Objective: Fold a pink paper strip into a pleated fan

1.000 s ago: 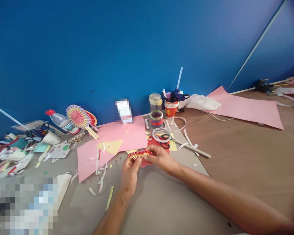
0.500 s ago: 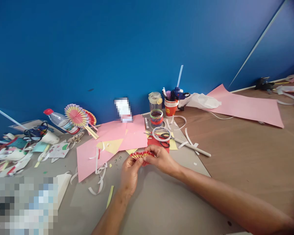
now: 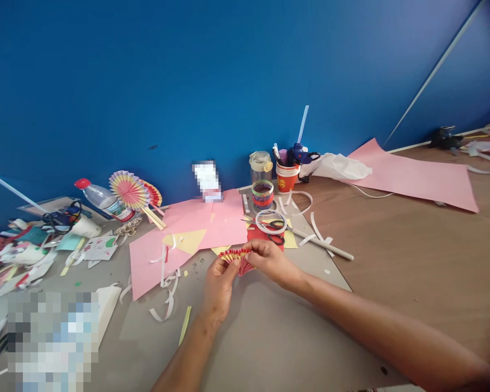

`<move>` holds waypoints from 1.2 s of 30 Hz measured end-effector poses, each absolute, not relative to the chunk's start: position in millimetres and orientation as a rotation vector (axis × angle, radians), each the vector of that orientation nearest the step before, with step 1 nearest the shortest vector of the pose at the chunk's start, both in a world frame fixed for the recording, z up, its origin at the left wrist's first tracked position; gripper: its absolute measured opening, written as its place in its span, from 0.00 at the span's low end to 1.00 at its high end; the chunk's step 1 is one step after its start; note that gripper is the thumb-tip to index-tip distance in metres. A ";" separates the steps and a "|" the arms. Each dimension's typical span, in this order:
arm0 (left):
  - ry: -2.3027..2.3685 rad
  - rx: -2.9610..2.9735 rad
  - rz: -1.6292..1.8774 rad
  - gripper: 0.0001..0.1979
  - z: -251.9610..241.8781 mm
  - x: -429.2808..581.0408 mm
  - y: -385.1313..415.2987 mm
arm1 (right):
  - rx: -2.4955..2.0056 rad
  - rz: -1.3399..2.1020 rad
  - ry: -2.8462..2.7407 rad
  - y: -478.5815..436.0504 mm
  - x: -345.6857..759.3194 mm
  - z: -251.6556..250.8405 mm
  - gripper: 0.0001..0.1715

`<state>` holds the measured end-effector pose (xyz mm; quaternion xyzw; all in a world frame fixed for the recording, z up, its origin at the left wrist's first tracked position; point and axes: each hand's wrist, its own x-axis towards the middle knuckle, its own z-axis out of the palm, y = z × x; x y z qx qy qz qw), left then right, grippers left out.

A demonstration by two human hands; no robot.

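A small pleated paper fan, red and yellow, is spread between my two hands above the grey mat. My left hand pinches its left side, thumb on top of the folds. The right side of the fan is pinched by my right hand, its fingers curled at the pleats. Just beyond my right hand lies red paper with black-handled scissors and a white tape ring on it. Pink paper sheets and a yellow paper piece lie past my left hand.
Against the blue wall stand a clear lidded cup and red paper cups holding tools. A glue stick lies at right. Finished pleated fans, a bottle and paper scraps sit at left.
My right hand has shifted slightly right along the fan, and more of its red pleats show below my fingers. My left hand keeps its hold.
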<state>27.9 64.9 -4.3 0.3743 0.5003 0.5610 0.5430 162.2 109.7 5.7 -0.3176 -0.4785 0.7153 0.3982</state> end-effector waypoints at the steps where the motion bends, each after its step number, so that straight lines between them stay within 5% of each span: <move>1: 1.204 0.905 1.334 0.11 -5.9 28.1 65.0 | -0.822 1.782 -1.228 109.1 161.3 4.7 0.05; 23: 1.230 0.849 1.307 0.14 -5.4 31.6 67.8 | -0.952 1.687 -1.343 110.1 158.3 -6.3 0.01; 30: 1.057 0.694 1.346 0.14 3.3 25.9 75.1 | -0.983 1.641 -1.337 113.5 164.6 2.5 0.14; 36: 1.060 0.690 1.362 0.13 5.0 26.7 73.1 | -1.044 1.677 -1.337 113.3 165.5 0.3 0.05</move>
